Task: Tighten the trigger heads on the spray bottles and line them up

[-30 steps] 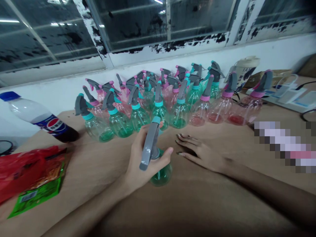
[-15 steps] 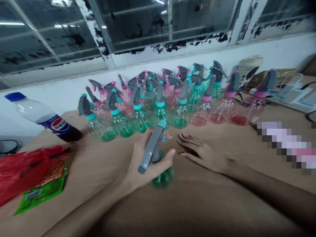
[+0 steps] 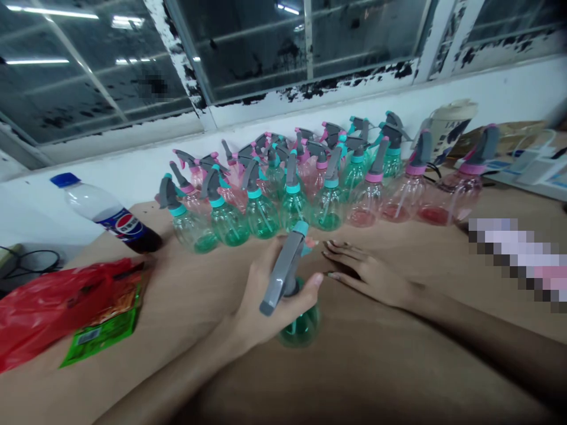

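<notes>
My left hand (image 3: 270, 295) is wrapped around the neck of a green spray bottle (image 3: 301, 324) with a grey and teal trigger head. The bottle's nozzle points away from me, and its neck is partly hidden by my fingers. Flat on the table, just right of that bottle, lies my right hand (image 3: 372, 274), fingers stretched out and holding nothing. Beyond both hands stands a crowded group of spray bottles: green ones (image 3: 230, 227) with teal collars and pink ones (image 3: 363, 209) with pink collars. The front ones hold a little coloured liquid at the bottom.
A cola bottle (image 3: 119, 221) stands at the left. Near it lie a red plastic bag (image 3: 53, 307) and a green snack packet (image 3: 106, 336). A pale cup (image 3: 452, 127) and a white device (image 3: 535, 165) are at the back right of the wooden table (image 3: 376, 366).
The whole view has shifted, so things at the left appear further right. My left hand keeps its grip on the spray bottle, and my right hand stays flat on the table.
</notes>
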A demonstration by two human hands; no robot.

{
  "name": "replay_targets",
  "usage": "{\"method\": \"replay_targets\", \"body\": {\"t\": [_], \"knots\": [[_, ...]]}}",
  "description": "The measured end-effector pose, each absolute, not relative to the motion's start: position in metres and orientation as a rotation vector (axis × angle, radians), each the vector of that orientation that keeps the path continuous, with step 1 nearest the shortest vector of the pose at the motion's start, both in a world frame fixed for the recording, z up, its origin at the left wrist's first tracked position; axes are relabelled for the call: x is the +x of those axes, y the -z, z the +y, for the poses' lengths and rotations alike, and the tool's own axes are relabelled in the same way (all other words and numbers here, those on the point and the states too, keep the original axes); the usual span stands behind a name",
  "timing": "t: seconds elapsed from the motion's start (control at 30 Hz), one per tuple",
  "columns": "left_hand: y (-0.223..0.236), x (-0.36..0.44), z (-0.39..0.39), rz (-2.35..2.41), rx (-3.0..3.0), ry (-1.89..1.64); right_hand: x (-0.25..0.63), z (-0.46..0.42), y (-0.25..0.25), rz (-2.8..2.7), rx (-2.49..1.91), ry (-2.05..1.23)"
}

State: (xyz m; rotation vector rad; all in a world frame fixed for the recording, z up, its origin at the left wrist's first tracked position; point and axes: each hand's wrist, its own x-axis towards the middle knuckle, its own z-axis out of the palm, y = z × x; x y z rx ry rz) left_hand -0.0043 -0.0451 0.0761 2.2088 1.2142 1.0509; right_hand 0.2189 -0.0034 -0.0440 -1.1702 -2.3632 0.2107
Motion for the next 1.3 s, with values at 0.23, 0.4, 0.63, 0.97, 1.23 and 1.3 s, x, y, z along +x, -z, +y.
{"method": "replay_targets", "body": {"t": [0.23,0.4,0.63,0.97,1.23,1.3], "knots": [[-0.083,-0.035,-0.057,1.449,2.122,-1.067,0.219,-0.004,0.045,-2.363,-1.208,-0.207],[-0.084,-0.092,-0.052,1.662,1.908,-1.272,0.219,-0.005,0.046,-2.354,-1.225,-0.227],[-0.069,-0.185,-0.005,2.025,1.722,-1.684,0.221,-0.005,0.049,-2.364,-1.244,-0.228],[-0.064,-0.227,0.055,2.436,1.676,-1.747,0.222,-0.005,0.053,-2.359,-1.241,-0.227],[-0.069,-0.240,0.080,2.450,1.784,-1.645,0.222,-0.005,0.057,-2.331,-1.236,-0.234],[-0.068,-0.243,0.087,2.437,1.791,-1.631,0.223,-0.006,0.058,-2.327,-1.229,-0.233]]}}
